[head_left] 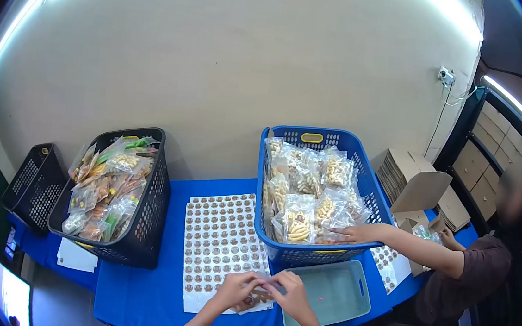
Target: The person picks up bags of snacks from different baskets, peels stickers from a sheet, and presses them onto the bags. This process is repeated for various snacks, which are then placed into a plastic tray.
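Observation:
My left hand (236, 289) and my right hand (290, 298) meet over the near edge of a white sheet of round brown stickers (218, 241). Both are closed, fingertips pinching the top of a small clear plastic packet (253, 302) with brownish contents. My fingers partly cover the packet. Just right of my right hand lies a shallow pale green tray (329, 297). Beyond it stands a blue basket (299, 254) heaped with clear packets of pale snacks (299, 225).
A co-worker's hand (355, 234) reaches into the blue basket from the right. Left stands a black basket (150, 221) of mixed packets, beside a smaller black basket (30, 180). Cardboard boxes (421, 186) and another sticker sheet (390, 269) are at right. A blue cloth (132, 296) covers the table.

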{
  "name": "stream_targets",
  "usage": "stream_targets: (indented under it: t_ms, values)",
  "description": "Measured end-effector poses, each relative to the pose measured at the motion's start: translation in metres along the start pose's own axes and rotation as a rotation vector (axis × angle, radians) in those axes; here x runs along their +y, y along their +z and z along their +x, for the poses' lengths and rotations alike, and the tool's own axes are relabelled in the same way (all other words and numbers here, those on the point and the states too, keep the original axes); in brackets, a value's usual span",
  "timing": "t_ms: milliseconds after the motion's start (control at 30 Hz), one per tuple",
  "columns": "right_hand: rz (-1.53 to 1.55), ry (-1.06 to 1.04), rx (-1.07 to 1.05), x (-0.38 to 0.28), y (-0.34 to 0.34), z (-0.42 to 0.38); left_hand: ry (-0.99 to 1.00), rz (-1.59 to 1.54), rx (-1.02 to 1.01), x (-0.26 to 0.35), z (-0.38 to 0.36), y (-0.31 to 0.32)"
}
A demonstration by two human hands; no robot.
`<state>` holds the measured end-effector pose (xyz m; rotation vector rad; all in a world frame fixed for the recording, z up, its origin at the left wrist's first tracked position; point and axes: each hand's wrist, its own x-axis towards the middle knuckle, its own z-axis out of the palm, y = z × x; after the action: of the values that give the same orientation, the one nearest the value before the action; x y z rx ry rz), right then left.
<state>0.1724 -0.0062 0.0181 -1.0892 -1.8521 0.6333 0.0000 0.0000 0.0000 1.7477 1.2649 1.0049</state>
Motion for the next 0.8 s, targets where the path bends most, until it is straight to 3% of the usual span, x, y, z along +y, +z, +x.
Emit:
stream_targets:
  t_ms: [67,300,567,733,767,800]
  values:
    - [0.038,0.0,-0.053,-0.002,0.014,-0.001,0.023,0.116,0.046,0.001,-0.006,-0.003]
    - [0.067,-0.028,-0.024,-0.016,0.013,-0.005,0.12,0.305,0.592,0.01,-0.003,0.011]
    - [0.238,-0.022,-0.088,-0.018,-0.001,-0.016,0.168,0.341,0.81,0.037,0.001,0.015]
    - [0.29,0.006,-0.085,-0.011,-0.022,-0.029,0.143,0.29,0.794,0.029,0.008,0.029]
    - [0.333,0.013,-0.089,-0.007,-0.028,-0.034,0.018,-0.029,0.872,0.031,0.012,0.029]
    - [0.375,0.018,-0.093,-0.001,-0.034,-0.041,-0.011,-0.233,0.793,0.02,0.015,0.017]
